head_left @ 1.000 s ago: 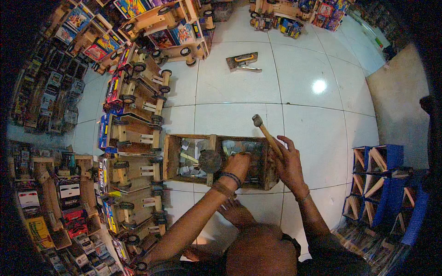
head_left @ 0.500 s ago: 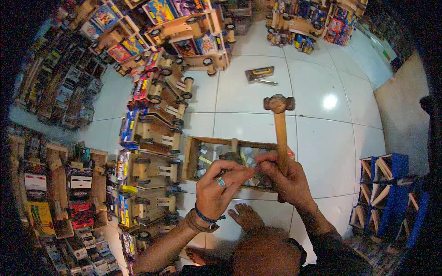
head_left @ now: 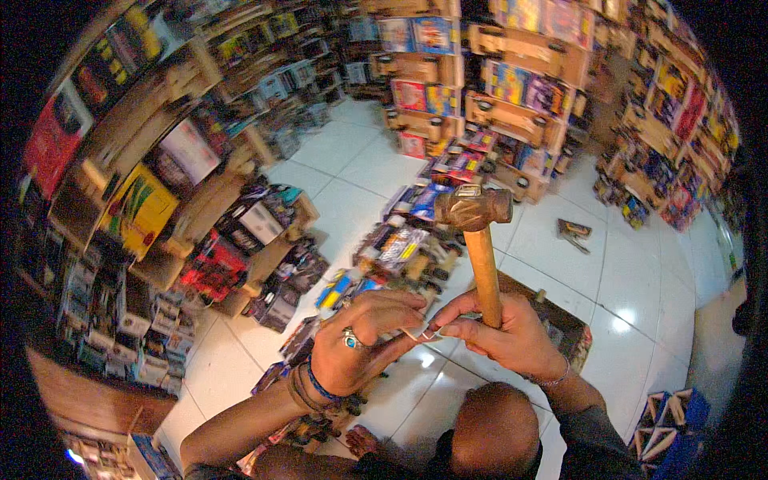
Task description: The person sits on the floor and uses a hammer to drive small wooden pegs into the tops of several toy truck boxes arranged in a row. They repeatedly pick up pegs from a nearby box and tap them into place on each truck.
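Head view: pinching small bent pale piece (head_left: 422, 337) between fingertips of left hand (head_left: 352, 344) and right hand (head_left: 520, 334); equally near both, axis roughly left-right, exact shape unclear. Also clasping hammer (head_left: 483, 276) in right hand: axis away from body, leaning slightly left, head far end. Beyond: wooden box (head_left: 564, 312), then stapler (head_left: 574, 232).

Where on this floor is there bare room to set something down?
Bare tile lies between the wooden box, the hand tool and the blue frames. It is crowded beyond the left hand, where toy trucks line up.
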The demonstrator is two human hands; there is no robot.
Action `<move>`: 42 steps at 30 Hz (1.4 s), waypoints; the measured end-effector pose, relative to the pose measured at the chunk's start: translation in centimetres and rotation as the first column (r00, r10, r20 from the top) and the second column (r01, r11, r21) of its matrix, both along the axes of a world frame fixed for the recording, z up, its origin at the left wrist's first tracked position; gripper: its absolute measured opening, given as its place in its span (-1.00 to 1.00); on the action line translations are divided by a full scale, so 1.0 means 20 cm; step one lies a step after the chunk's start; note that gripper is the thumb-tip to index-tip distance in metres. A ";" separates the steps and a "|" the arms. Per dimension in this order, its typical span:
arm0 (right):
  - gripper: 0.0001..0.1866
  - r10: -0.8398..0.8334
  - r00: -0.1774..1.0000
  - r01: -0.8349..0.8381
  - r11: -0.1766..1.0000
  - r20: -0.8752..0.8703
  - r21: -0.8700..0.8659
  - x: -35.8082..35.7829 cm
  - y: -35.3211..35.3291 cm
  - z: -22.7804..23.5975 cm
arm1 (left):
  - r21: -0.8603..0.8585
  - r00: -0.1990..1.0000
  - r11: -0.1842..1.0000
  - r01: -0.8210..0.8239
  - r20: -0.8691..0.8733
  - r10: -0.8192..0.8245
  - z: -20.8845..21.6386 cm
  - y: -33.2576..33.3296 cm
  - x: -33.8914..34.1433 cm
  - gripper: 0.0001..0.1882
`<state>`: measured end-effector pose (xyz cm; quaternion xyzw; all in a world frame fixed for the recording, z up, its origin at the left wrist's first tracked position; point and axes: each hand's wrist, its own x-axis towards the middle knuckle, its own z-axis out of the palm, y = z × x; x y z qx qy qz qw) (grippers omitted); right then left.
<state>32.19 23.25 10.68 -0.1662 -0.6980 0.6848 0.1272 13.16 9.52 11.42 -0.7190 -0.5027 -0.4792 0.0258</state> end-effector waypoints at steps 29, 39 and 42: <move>-0.73 -0.093 0.947 -0.002 0.956 0.307 0.295 -0.36 -0.45 -0.32 | -0.696 0.433 0.706 0.134 0.682 0.589 -0.54 -0.92 -0.57 -0.77; -0.72 0.022 0.938 -0.096 0.975 0.346 0.198 -0.40 -0.44 -0.40 | -0.734 0.519 0.674 0.087 0.611 0.598 -0.54 -0.92 -0.59 -0.77; -0.72 0.024 0.933 -0.100 0.976 0.358 0.195 -0.42 -0.44 -0.41 | -0.752 0.516 0.654 0.087 0.595 0.616 -0.54 -0.92 -0.59 -0.76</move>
